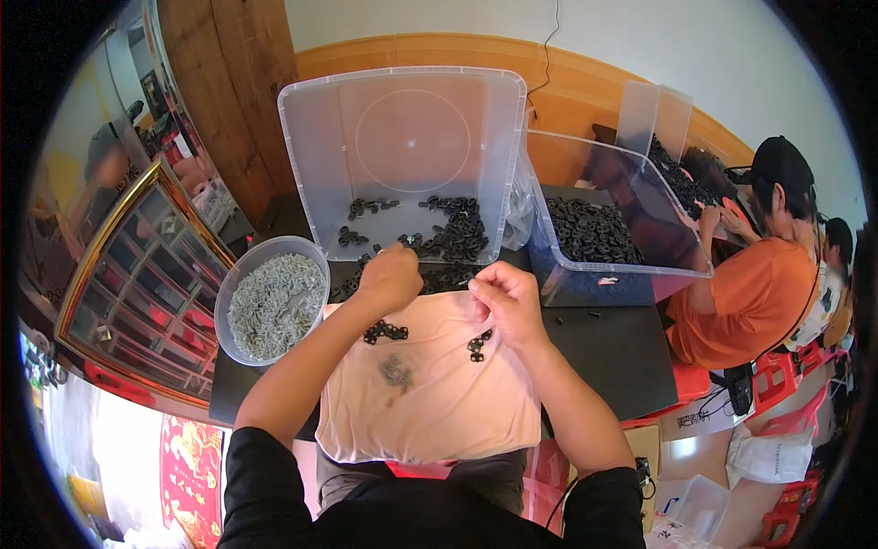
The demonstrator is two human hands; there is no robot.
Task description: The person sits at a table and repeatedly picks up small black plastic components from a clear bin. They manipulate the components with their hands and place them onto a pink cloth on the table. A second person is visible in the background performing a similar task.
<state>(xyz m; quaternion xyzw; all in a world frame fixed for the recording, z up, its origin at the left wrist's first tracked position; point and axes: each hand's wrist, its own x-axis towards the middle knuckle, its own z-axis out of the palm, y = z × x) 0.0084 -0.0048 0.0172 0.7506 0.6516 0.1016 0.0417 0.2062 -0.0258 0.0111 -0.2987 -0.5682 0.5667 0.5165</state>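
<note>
My left hand [391,278] is closed and reaches to the mouth of a clear plastic bin lying on its side [302,165]. Its fingertips are over black parts, and whatever they hold is hidden. My right hand [508,300] pinches with thumb and forefinger; a tiny pale piece shows at the tips, too small to name. Beneath the right hand, a small black linked part [478,346] is on the peach cloth [439,403]. Another cluster of black parts [386,332] lies on that cloth, below my left wrist. Inside the bin is a loose heap of similar black pieces [457,231].
Left of my arm stands a round tub [219,320] full of small silver screws [279,306]. To the right, a clear bin [631,265] holds many black parts. Two small pieces lie on the dark table [599,357]. A person in orange [754,288] works further right.
</note>
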